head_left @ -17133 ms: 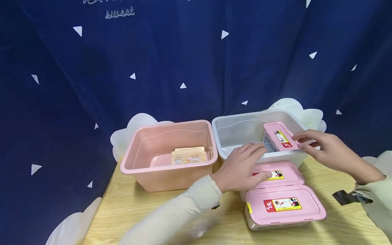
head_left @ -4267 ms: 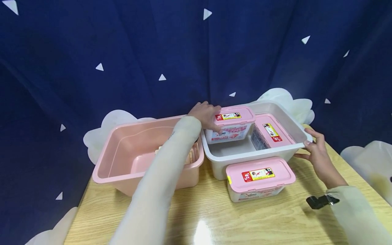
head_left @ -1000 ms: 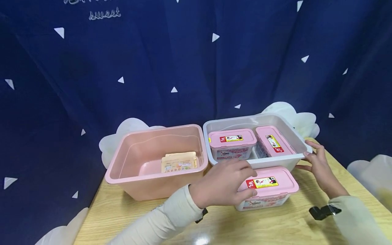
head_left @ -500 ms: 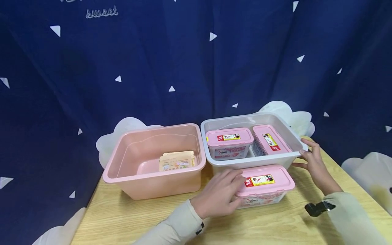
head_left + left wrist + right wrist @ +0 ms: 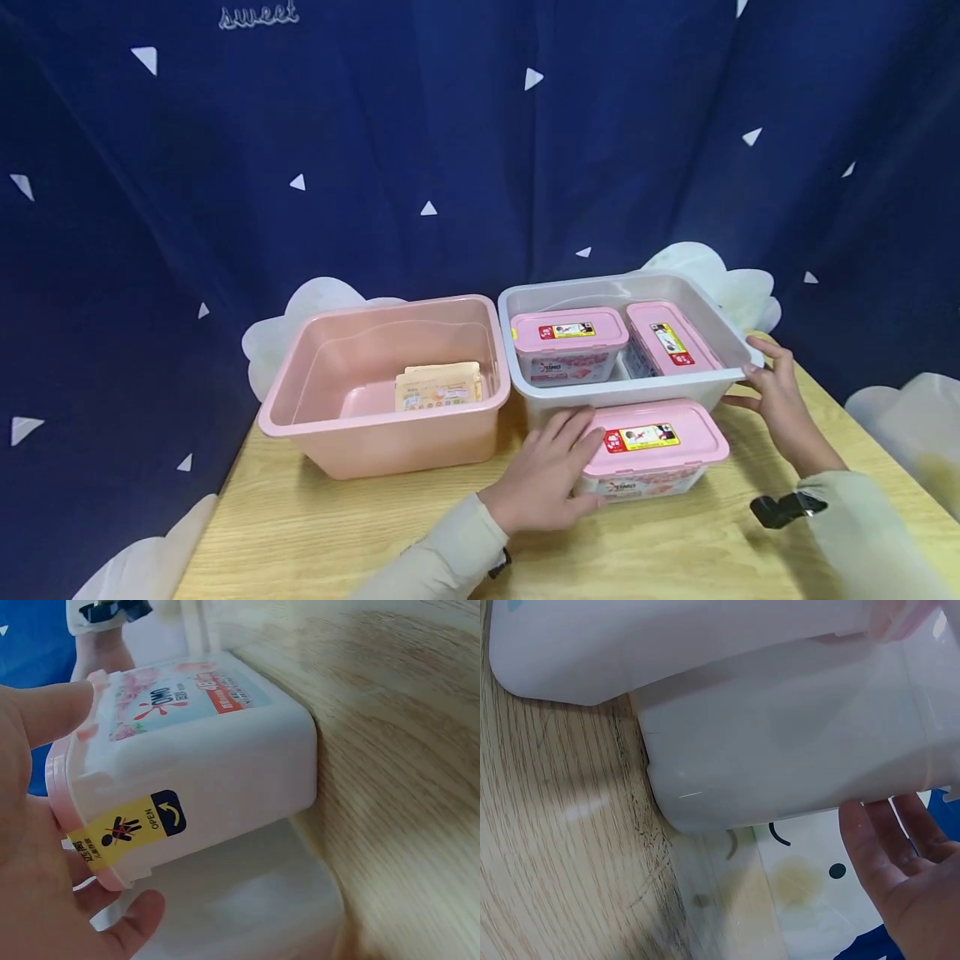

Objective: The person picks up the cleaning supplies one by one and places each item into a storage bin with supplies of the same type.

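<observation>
In the head view a pink-lidded OMO detergent tub [image 5: 652,437] stands on the table before the pale grey plastic bin [image 5: 637,389]. My left hand [image 5: 536,483] grips its left end, thumb at the front and fingers at the lid's far side. The left wrist view shows the thumb [image 5: 64,712] at the lid rim, beside the tub's yellow OPEN sticker. My right hand [image 5: 783,408] holds the grey bin's front right corner; in the right wrist view its fingertips [image 5: 853,817] lie against the bin's outer wall. Two matching tubs, one crosswise [image 5: 570,342] and one lengthwise [image 5: 671,337], sit inside the bin.
A peach plastic bin [image 5: 397,446] stands left of the grey one, with flat cream packets [image 5: 438,387] inside at its right. Both rest on a wood-grain table [image 5: 337,533]. Behind them hangs a dark blue curtain [image 5: 375,125] with white triangles.
Since the oldest frame, one tub has gone from the table into the grey bin, carried by my left hand. Lately that hand slid left to the remaining tub's end. My right hand stayed put.
</observation>
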### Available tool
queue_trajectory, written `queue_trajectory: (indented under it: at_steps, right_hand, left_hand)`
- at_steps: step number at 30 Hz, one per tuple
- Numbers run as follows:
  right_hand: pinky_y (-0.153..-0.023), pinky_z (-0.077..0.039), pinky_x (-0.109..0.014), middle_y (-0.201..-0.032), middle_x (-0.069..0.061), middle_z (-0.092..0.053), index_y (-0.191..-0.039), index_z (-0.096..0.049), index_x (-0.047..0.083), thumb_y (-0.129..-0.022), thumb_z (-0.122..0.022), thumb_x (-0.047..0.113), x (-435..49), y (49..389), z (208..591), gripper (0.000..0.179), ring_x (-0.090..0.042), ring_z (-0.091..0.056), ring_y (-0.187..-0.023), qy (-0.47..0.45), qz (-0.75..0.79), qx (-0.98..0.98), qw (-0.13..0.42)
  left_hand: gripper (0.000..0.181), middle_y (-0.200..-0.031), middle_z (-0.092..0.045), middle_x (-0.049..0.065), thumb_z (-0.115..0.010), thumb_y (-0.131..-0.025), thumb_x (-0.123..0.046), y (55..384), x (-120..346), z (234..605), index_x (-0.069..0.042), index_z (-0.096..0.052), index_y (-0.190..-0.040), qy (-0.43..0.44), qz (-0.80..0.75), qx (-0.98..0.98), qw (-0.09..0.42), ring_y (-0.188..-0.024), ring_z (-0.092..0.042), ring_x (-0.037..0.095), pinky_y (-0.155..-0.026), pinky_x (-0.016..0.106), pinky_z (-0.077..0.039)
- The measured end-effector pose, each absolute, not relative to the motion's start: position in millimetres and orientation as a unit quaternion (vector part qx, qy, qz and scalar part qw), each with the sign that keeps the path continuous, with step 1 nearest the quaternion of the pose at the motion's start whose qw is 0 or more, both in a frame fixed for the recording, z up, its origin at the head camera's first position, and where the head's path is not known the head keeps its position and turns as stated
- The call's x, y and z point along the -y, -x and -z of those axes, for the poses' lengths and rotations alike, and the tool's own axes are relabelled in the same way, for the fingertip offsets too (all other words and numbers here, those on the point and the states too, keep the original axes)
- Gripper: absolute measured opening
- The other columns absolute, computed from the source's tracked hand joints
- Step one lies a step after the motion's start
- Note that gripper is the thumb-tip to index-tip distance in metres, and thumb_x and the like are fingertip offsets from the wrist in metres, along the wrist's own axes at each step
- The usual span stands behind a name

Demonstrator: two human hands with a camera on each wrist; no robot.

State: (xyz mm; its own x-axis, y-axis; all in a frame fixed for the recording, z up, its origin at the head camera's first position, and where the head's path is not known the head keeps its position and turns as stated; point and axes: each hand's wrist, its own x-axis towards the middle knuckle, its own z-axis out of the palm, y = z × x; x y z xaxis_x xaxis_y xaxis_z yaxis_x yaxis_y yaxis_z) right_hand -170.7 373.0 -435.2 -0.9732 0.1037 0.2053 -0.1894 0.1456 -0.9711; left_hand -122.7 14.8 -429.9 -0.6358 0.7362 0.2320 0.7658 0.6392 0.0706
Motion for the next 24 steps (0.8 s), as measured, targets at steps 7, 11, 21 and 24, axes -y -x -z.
queue_trajectory:
  at_steps: [7,11,21,24]
  right_hand:
    - [-0.067,-0.057,-0.021,-0.12,0.015,-0.037,-0.134,-0.023,0.031,-0.105,-0.031,0.021,-372,172,435,0.032,0.006,-0.059,-0.089,-0.028,-0.652,0.75,0.111]
    - [-0.067,-0.057,-0.021,-0.12,0.014,-0.038,-0.134,-0.025,0.032,-0.105,-0.032,0.022,-371,171,435,0.032,0.005,-0.06,-0.089,-0.03,-0.651,0.749,0.116]
    - [-0.068,-0.057,-0.021,-0.122,0.017,-0.035,-0.137,-0.022,0.03,-0.105,-0.031,0.024,-371,170,433,0.033,0.005,-0.06,-0.09,-0.023,-0.627,0.77,0.116]
    - [-0.068,-0.057,-0.022,-0.12,0.016,-0.037,-0.136,-0.023,0.03,-0.105,-0.031,0.023,-371,170,432,0.033,0.006,-0.06,-0.09,-0.021,-0.63,0.768,0.114]
  left_hand:
    - [0.074,-0.138,-0.049,-0.002,-0.064,-0.079,-0.07,127,-25,414,-0.022,-0.052,-0.134,0.395,0.086,0.909,0.102,-0.121,-0.045,0.015,-0.09,0.026,-0.043]
    - [0.083,-0.126,-0.049,-0.005,-0.065,-0.076,-0.074,130,-40,410,-0.019,-0.05,-0.137,0.361,0.094,0.923,0.095,-0.107,-0.046,0.01,-0.084,0.022,-0.039]
    - [0.084,-0.112,-0.054,-0.004,-0.069,-0.075,-0.07,132,-53,416,-0.015,-0.045,-0.134,0.351,0.098,0.928,0.07,-0.099,-0.05,0.009,-0.085,0.023,-0.046]
    - [0.082,-0.101,-0.053,-0.007,-0.071,-0.071,-0.071,134,-57,412,-0.014,-0.048,-0.126,0.348,0.103,0.93,0.058,-0.09,-0.049,0.006,-0.08,0.02,-0.046]
